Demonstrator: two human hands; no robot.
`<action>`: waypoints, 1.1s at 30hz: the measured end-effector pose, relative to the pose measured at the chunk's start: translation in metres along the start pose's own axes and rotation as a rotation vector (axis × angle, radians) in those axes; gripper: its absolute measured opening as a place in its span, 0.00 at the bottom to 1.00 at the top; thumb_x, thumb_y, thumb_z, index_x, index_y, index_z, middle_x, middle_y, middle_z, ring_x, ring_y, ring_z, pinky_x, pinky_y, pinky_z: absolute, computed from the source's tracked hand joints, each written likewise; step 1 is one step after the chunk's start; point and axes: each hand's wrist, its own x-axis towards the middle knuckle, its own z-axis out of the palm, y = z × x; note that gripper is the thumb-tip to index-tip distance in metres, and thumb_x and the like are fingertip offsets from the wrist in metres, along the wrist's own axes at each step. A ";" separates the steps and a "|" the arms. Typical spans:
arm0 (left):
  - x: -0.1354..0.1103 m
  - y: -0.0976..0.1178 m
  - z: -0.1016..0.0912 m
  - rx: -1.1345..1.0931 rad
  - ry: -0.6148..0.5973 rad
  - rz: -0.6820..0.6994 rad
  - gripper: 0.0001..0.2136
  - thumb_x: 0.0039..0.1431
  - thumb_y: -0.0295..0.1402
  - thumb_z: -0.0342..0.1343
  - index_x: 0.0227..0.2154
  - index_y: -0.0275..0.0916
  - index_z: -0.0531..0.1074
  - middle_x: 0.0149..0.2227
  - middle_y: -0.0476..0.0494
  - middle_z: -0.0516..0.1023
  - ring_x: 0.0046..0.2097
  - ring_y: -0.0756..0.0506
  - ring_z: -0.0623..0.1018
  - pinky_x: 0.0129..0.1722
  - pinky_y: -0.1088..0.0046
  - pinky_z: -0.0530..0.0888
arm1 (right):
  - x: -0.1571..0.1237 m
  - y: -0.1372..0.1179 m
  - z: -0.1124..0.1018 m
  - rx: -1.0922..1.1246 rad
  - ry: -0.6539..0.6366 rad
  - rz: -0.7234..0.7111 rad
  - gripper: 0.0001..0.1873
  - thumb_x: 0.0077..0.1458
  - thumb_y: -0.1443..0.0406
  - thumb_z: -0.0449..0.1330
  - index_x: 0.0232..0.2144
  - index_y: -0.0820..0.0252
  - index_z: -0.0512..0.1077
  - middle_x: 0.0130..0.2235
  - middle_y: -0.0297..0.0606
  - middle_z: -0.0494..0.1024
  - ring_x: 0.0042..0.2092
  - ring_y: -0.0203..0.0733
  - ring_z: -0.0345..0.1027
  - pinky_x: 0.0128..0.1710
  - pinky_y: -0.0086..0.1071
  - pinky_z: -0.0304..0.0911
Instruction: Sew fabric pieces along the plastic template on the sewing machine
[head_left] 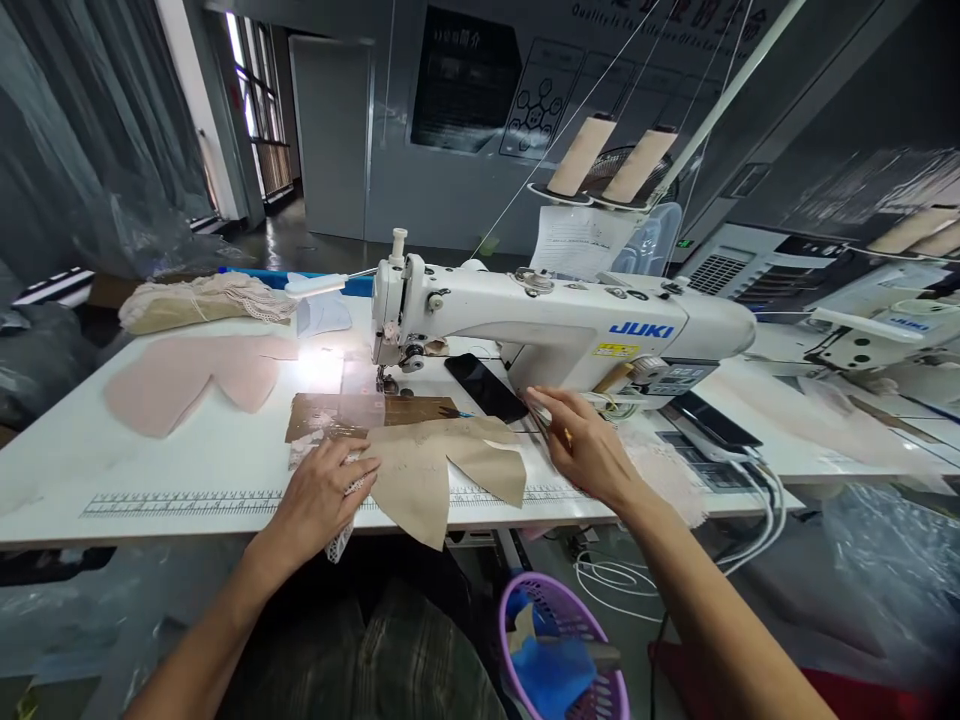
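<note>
In the head view, our left hand [324, 492] lay over white lace trim [340, 543] at the left edge of the beige fabric panel [416, 470], on the tabletop [67, 450] before the JUKI sewing machine [555, 310]; our right hand [581, 440] hovered beside the black smartphone [486, 387] (whether either gripped anything, we couldn't tell).

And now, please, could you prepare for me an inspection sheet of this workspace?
Surface: white table; ruler scale along the near edge.
Work things: beige fabric in front of the machine; lace by the left hand.
Clutter: phone near the right hand; pink fabric and a bundle at picture left.
Hands: left on the lace; right beside the phone, grip unclear.
Cables: white cables hang over the edge, picture right; loops on the floor.
Surroundings: purple basket below; second machine at picture right.
</note>
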 end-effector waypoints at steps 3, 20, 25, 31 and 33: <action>0.000 0.000 0.001 -0.010 0.009 -0.001 0.12 0.67 0.32 0.49 0.46 0.40 0.77 0.49 0.38 0.75 0.49 0.38 0.76 0.46 0.54 0.76 | -0.005 -0.027 -0.005 0.143 0.082 -0.040 0.25 0.58 0.72 0.49 0.55 0.54 0.69 0.53 0.46 0.74 0.54 0.49 0.69 0.51 0.46 0.69; -0.002 0.037 -0.058 -1.514 0.578 -0.819 0.18 0.52 0.42 0.61 0.42 0.36 0.77 0.44 0.42 0.79 0.45 0.45 0.76 0.42 0.73 0.73 | -0.040 -0.128 0.043 0.294 -0.153 -0.160 0.36 0.58 0.57 0.60 0.64 0.64 0.57 0.52 0.55 0.74 0.52 0.60 0.69 0.47 0.52 0.65; 0.002 0.024 -0.055 -1.584 0.395 -0.808 0.22 0.34 0.24 0.56 0.39 0.34 0.75 0.41 0.44 0.77 0.34 0.50 0.73 0.31 0.77 0.69 | -0.041 -0.123 0.017 0.841 -0.091 0.500 0.13 0.55 0.55 0.62 0.33 0.58 0.76 0.31 0.41 0.81 0.33 0.50 0.74 0.32 0.38 0.70; 0.013 0.017 -0.054 -1.201 0.177 -0.627 0.18 0.43 0.22 0.61 0.40 0.35 0.73 0.40 0.43 0.76 0.43 0.47 0.75 0.41 0.75 0.71 | -0.028 -0.128 0.001 1.587 -0.226 1.122 0.20 0.38 0.52 0.74 0.20 0.60 0.72 0.21 0.38 0.75 0.22 0.40 0.69 0.22 0.31 0.68; 0.013 0.017 -0.063 -1.097 0.089 -0.459 0.12 0.48 0.24 0.62 0.39 0.35 0.75 0.44 0.39 0.77 0.48 0.44 0.75 0.48 0.71 0.71 | -0.022 -0.138 0.004 1.617 -0.214 1.148 0.21 0.35 0.55 0.76 0.18 0.60 0.69 0.17 0.34 0.72 0.19 0.36 0.65 0.19 0.28 0.65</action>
